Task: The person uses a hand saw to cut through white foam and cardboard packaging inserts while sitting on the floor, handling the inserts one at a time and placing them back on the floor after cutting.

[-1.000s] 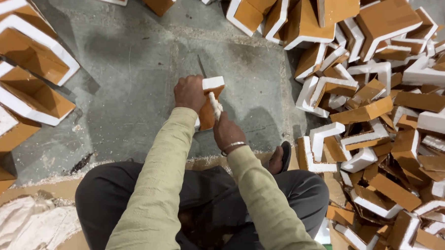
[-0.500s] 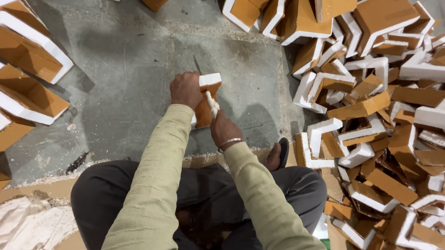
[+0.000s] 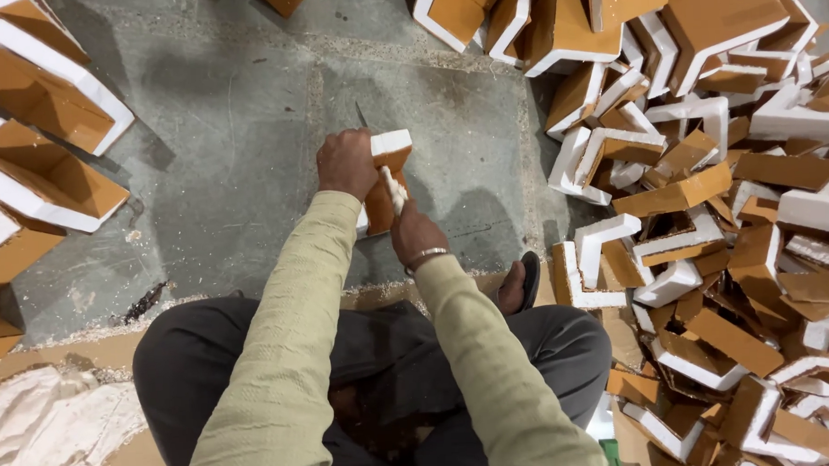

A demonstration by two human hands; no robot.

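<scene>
Left hand [image 3: 346, 162] clamped on foam corner [image 3: 387, 174], right hand [image 3: 416, 233] closed on tool beside it; a slip could nick left fingers

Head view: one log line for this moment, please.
left hand: holds foam corner piece | right hand: grip on pale tool handle against piece | floor: concrete | pile of pieces: right

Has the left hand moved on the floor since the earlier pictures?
No. The left hand grips the foam corner piece at the same spot, just right of the floor joint; only the camera shifts slightly.
</scene>
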